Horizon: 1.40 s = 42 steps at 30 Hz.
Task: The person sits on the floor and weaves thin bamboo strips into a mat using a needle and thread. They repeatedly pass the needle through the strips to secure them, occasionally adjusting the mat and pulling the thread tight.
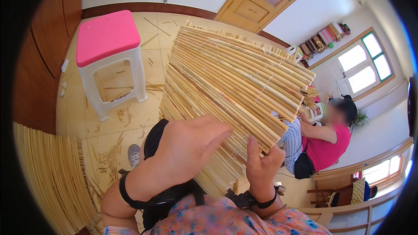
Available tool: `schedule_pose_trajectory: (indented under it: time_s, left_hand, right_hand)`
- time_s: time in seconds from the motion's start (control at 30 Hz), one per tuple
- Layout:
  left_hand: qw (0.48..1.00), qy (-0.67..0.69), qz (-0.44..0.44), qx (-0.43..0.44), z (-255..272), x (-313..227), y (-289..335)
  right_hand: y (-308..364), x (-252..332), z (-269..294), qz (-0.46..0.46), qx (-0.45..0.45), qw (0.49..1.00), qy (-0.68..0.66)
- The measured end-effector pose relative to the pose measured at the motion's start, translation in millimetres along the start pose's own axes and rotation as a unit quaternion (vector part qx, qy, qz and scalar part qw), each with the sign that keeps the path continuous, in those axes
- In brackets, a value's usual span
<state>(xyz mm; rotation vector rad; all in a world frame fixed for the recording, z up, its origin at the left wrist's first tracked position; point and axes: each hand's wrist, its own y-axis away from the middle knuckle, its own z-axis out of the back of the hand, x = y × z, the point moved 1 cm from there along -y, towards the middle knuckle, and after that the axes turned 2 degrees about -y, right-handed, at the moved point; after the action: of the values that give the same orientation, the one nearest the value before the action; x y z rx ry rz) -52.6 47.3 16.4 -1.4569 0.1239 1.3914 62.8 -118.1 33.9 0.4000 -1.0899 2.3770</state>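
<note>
Holding the reed mat (235,74) steady works best: right hand (261,165) pinches its lower edge closed, left hand (187,148) lies open, flat against the slats.

Pale yellow reed mat (235,74), pink-topped white stool (109,56)

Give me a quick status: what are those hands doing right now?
Left hand flat on the reed mat, fingers spread. Right hand pinching the mat's lower edge, thumb up. Pink-topped stool off to the left; another person sits close behind the mat.
</note>
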Motion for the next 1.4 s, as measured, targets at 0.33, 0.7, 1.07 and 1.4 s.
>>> schedule_pose_trajectory:
  time_s: [0.33,0.7,1.07,1.4]
  left_hand:
    - [0.986,-0.151,0.014,0.075,-4.0,-12.0,6.3]
    - [0.983,-0.171,-0.017,0.067,-5.4,-17.1,4.4]
    - [0.981,-0.180,-0.033,0.065,-6.7,-18.4,3.1]
    - [0.978,-0.188,-0.042,0.078,-6.6,-19.8,2.6]
  right_hand:
    - [3.2,-4.6,0.9,-0.010,-0.008,1.000,-0.002]
    - [1.5,-3.5,3.4,0.007,-0.005,1.000,-0.003]
    - [1.0,-3.6,3.8,0.005,0.002,1.000,-0.018]
    - [1.6,-5.6,4.3,0.016,0.004,1.000,-0.013]
